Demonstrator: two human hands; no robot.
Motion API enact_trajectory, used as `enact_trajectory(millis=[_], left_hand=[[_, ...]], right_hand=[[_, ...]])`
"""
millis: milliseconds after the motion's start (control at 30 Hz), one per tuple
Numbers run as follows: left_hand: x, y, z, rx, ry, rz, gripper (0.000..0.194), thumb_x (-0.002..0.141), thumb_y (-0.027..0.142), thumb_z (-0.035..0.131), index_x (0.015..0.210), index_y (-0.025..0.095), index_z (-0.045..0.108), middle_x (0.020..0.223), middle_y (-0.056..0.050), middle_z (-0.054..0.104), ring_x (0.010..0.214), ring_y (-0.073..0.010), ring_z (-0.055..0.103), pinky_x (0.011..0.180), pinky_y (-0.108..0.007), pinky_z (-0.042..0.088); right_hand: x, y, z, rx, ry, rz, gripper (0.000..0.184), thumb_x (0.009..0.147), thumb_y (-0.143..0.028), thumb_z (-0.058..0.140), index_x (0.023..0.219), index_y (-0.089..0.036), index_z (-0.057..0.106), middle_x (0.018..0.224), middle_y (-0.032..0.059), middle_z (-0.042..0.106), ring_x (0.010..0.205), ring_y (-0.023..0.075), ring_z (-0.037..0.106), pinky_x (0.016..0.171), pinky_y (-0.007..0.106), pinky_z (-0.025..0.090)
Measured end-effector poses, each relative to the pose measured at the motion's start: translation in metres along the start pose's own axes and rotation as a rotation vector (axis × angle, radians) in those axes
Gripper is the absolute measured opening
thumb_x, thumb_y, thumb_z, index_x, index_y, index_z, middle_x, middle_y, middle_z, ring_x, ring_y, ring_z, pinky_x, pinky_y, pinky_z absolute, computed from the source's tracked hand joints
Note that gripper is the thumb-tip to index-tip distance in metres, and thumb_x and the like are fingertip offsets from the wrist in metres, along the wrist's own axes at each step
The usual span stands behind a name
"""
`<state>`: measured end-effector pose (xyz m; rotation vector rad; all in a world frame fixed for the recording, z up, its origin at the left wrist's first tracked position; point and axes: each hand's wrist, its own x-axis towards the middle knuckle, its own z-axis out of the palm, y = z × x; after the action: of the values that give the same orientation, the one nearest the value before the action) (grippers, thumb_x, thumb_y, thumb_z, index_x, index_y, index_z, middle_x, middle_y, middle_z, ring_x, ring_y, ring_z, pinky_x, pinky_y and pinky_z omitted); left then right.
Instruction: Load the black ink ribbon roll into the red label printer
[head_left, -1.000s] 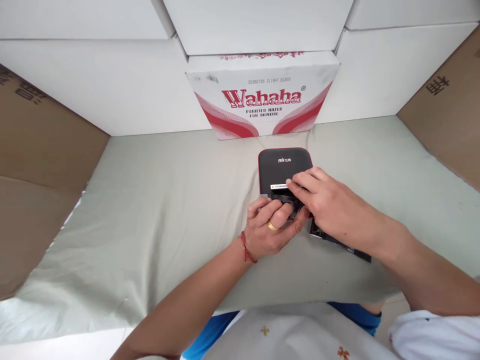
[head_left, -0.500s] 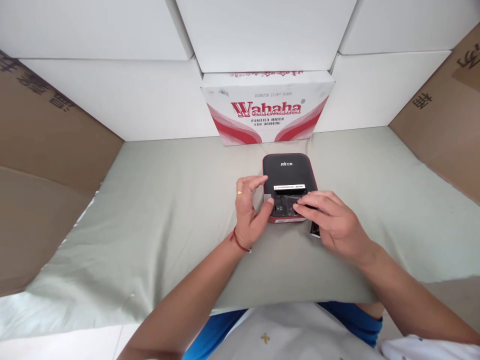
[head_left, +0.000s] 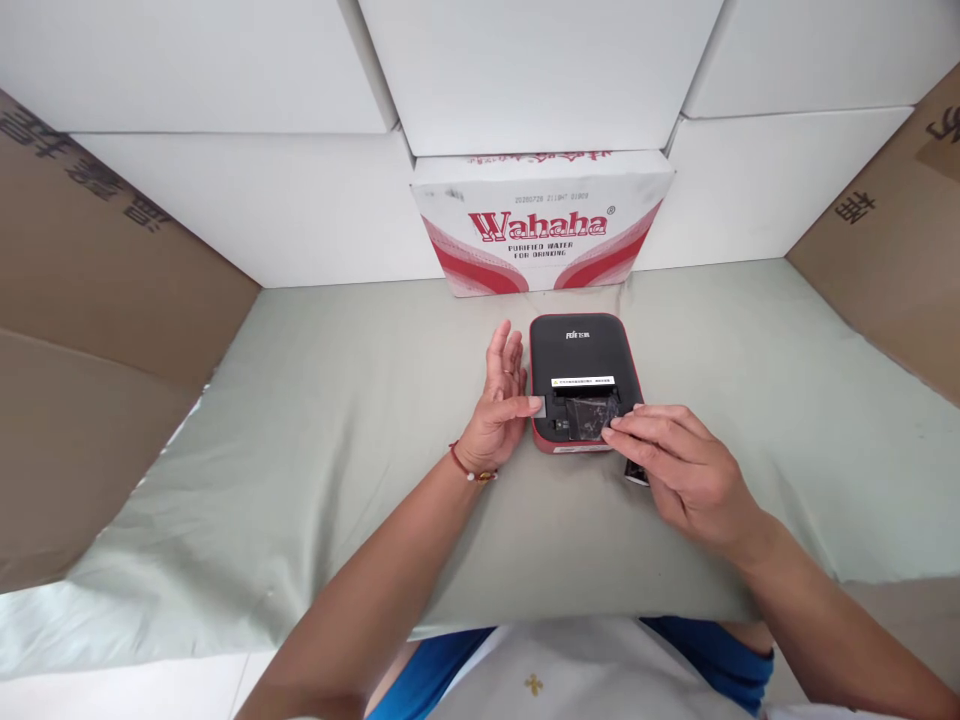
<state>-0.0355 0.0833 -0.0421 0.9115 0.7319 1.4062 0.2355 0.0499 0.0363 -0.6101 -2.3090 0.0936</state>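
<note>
A black box-shaped device (head_left: 581, 355) with a red rim and white lettering lies flat on the cloth, an open compartment in its lower half. Over that compartment is a small dark packet in clear plastic (head_left: 589, 418); what it contains I cannot make out. My right hand (head_left: 694, 470) pinches the packet's right edge between thumb and fingers. My left hand (head_left: 496, 405) is open at the device's left side, its thumb touching the grey patch on the edge and its fingers stretched upward. Partly under my right hand lies a small black piece with a pale edge (head_left: 637, 474).
A Wahaba-style white and red water carton, lettered Wahaha (head_left: 544, 230), stands behind the device. White boxes (head_left: 247, 210) are stacked across the back. Brown cardboard (head_left: 112, 300) rises at the left and more cardboard (head_left: 885, 230) at the right. Pale green cloth (head_left: 337, 450) covers the table.
My left hand has shifted left and its fingers have straightened, the thumb still at the device's edge. My right hand stays at the packet, which now shows more clearly.
</note>
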Motion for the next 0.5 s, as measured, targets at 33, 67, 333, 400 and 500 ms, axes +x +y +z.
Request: enact_trajectory(millis=[33,67,333,400,500], left_hand=[[0.000,0.000,-0.002,0.006,-0.016,-0.009,0.122,0.073,0.034,0.099,0.173,0.059,0.033,0.191,0.006,0.030,0.186,-0.0330,0.007,0.152,-0.059,0.005],[0.000,0.000,-0.004,0.015,-0.032,-0.013,0.123,0.075,0.036,0.099,0.174,0.059,0.030,0.193,0.006,0.027,0.186,-0.0333,0.005,0.152,-0.060,0.006],[-0.001,-0.006,0.002,0.063,-0.090,0.030,0.100,0.086,0.046,0.091,0.172,0.050,0.039,0.194,0.003,0.026,0.184,-0.0337,0.013,0.151,-0.057,0.015],[0.000,-0.008,0.004,0.063,-0.094,0.056,0.096,0.084,0.046,0.091,0.169,0.045,0.045,0.190,0.001,0.034,0.181,-0.0352,0.021,0.150,-0.056,0.018],[0.002,-0.008,0.004,0.063,-0.086,0.058,0.095,0.082,0.044,0.090,0.167,0.041,0.048,0.187,-0.002,0.039,0.178,-0.0363,0.028,0.148,-0.055,0.022]], right_hand=[[0.000,0.001,0.000,0.007,0.001,-0.002,0.044,0.101,0.010,0.059,0.133,-0.014,0.077,0.121,0.0131,0.085,0.119,0.0247,0.072,0.106,0.043,0.069],[0.000,0.002,0.000,0.016,0.000,-0.003,0.045,0.101,0.010,0.059,0.133,-0.014,0.077,0.121,0.0129,0.085,0.119,0.0247,0.072,0.106,0.043,0.069],[0.028,0.012,-0.019,0.089,-0.061,0.066,0.041,0.105,0.002,0.057,0.127,-0.023,0.080,0.114,0.0064,0.087,0.100,0.0201,0.080,0.091,0.036,0.069],[0.050,0.020,-0.024,0.063,-0.135,0.199,0.034,0.111,-0.009,0.055,0.130,-0.022,0.080,0.119,0.0071,0.087,0.097,0.0184,0.082,0.087,0.033,0.067],[0.090,0.033,-0.020,-0.067,-0.437,0.364,0.034,0.115,-0.022,0.053,0.130,-0.020,0.083,0.126,0.0089,0.087,0.103,0.0227,0.084,0.091,0.036,0.064]])
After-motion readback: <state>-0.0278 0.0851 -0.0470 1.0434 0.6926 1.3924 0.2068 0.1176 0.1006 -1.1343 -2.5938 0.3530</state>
